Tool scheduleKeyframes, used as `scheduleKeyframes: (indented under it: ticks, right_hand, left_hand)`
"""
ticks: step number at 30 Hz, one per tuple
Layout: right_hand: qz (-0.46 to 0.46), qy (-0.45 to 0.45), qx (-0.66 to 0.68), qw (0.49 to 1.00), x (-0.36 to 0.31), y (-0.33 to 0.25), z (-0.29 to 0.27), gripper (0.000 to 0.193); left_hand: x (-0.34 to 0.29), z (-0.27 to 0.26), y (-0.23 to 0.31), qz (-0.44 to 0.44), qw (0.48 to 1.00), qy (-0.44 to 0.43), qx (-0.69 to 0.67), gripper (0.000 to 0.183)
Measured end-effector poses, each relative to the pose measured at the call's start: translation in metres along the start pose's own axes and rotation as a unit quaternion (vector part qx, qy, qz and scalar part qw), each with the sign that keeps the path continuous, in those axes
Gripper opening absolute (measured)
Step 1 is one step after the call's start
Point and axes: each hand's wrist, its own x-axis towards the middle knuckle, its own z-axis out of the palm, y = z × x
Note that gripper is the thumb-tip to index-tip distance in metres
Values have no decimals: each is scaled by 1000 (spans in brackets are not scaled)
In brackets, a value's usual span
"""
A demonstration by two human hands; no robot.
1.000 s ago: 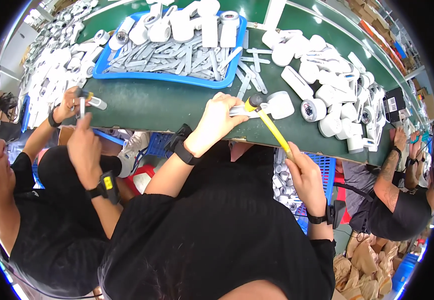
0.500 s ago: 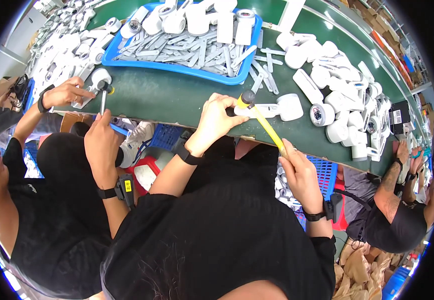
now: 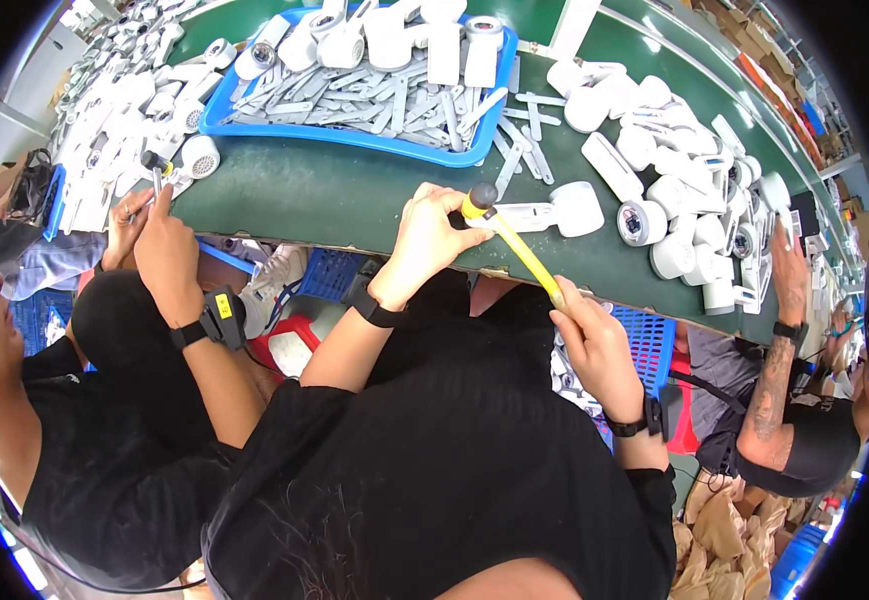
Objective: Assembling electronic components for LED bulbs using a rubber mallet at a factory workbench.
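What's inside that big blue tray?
Lots of flat grey strips lie jumbled inside the blue tray, with chunky white parts along its far side. The tray's bottom can't be seen because the heap covers it.

Your left hand (image 3: pixel 430 235) is at the centre of the frame, over the workbench (image 3: pixel 325 195), with the workpiece (image 3: pixel 577 210) reaching right from it. Your right hand (image 3: pixel 600 345) is lower and further right; the hammer (image 3: pixel 527 252) slants up-left from it, its head just beside your left fingers. Beyond, at upper centre, the tray (image 3: pixel 345 140) holds strips (image 3: pixel 375 105), with housings (image 3: pixel 390 40) over its far side. Loose strips (image 3: pixel 527 150) lie right of the tray. One pile of parts (image 3: pixel 105 150) fills the upper left, another heap (image 3: pixel 670 180) the upper right. The basket (image 3: pixel 655 345) is below the bench edge, right of your right hand.
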Motion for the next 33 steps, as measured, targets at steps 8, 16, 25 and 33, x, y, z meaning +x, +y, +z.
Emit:
scheduleKeyframes:
  ticks: [8, 16, 25, 33]
  right_hand:
    - [-14, -2, -1, 1000, 4, 5, 2, 40]
    - [95, 3, 0, 996, -20, 1, -12, 40]
    - [129, -9, -3, 992, -22, 2, -18, 41]
    - [45, 20, 60, 997, -22, 19, -8, 40]
  left_hand:
    - [5, -5, 3, -26, 1000, -12, 11, 35]
    - [3, -7, 12, -22, 1000, 0, 1, 33]
    - [2, -6, 14, -34, 999, -13, 14, 33]
    - [3, -8, 28, -27, 997, -68, 6, 33]
